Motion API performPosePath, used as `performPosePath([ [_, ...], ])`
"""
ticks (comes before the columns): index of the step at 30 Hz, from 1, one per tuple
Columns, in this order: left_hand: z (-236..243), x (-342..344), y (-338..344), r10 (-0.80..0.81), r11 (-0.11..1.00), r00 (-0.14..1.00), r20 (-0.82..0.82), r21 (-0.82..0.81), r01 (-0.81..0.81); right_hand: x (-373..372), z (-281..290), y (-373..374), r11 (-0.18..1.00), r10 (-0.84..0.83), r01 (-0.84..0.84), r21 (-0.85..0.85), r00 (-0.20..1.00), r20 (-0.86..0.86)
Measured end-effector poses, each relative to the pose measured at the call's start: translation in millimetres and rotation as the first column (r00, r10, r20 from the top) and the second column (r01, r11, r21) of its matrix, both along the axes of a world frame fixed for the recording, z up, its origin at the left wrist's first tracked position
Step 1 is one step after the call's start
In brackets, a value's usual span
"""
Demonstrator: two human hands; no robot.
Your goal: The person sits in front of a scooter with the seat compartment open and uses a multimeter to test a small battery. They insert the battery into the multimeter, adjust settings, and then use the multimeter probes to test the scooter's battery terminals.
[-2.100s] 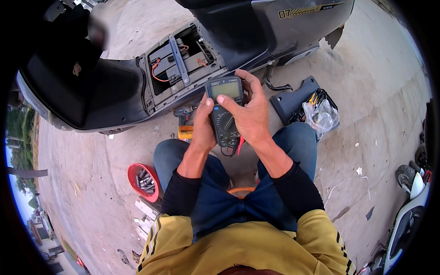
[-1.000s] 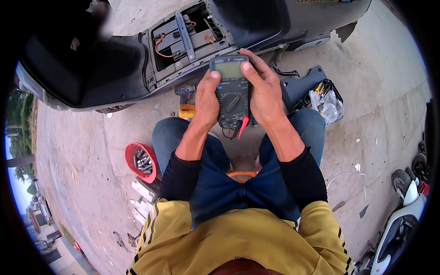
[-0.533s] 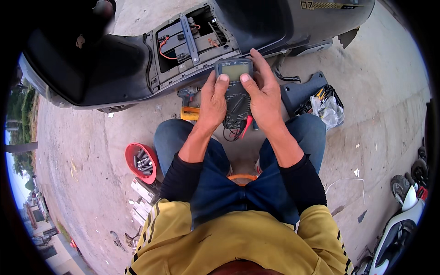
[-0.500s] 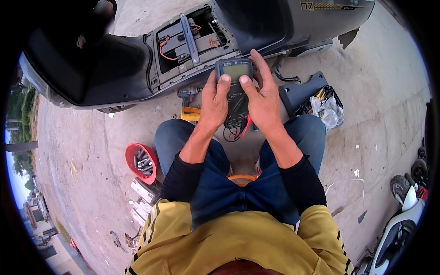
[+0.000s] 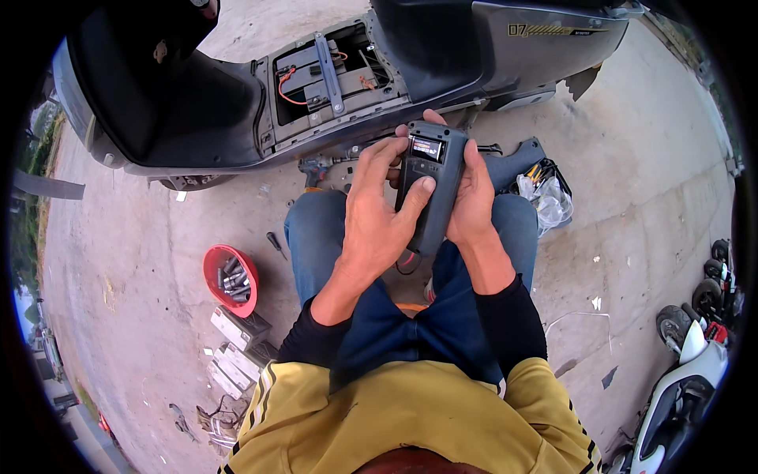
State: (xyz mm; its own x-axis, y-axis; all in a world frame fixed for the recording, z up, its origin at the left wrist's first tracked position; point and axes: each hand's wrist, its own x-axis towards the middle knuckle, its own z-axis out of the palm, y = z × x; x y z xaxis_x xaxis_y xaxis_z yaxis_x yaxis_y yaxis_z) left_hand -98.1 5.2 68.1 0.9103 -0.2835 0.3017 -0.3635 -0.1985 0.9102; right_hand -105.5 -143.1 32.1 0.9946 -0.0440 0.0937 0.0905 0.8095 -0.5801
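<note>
Centre of the head view, slightly above the middle: a dark handheld meter [image 5: 430,189] sits between both hands over the person's lap, its long axis running from upper right to lower left, small lit screen at the top end facing up. Left hand [image 5: 377,217] wraps the left side, fingers [image 5: 371,162] reaching up toward the screen end and thumb laid across the meter's face, so it is closed on the body. Right hand [image 5: 474,197] cups the right edge from behind, fingers curled round it, also gripping. Both hands touch the meter; left covers more of the front. A red lead [image 5: 409,262] hangs from the bottom end. Upper frame, just beyond the meter: scooter [image 5: 197,110] with an open battery bay [image 5: 328,71]. Lower left: red bowl of bits [image 5: 229,272] on concrete, well apart.
</note>
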Motion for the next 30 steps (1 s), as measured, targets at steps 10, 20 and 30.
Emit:
performPosePath([
  [10,25.3,-38.9,19.5,0.163,0.978,0.986,0.044,0.127,-0.167,-39.7,-7.3,31.9,0.99,-0.007,0.018,-0.139,0.997,0.077],
  [20,25.3,-35.1,31.5,0.103,0.994,0.986,-0.132,0.056,-0.096,-39.9,-13.1,33.5,0.969,0.009,0.023,-0.245,0.992,0.128],
  [30,9.8,-30.1,34.8,-0.037,0.988,0.949,-0.313,-0.154,-0.012,-42.7,-12.9,26.3,0.99,0.073,-0.069,-0.119,0.997,0.024],
])
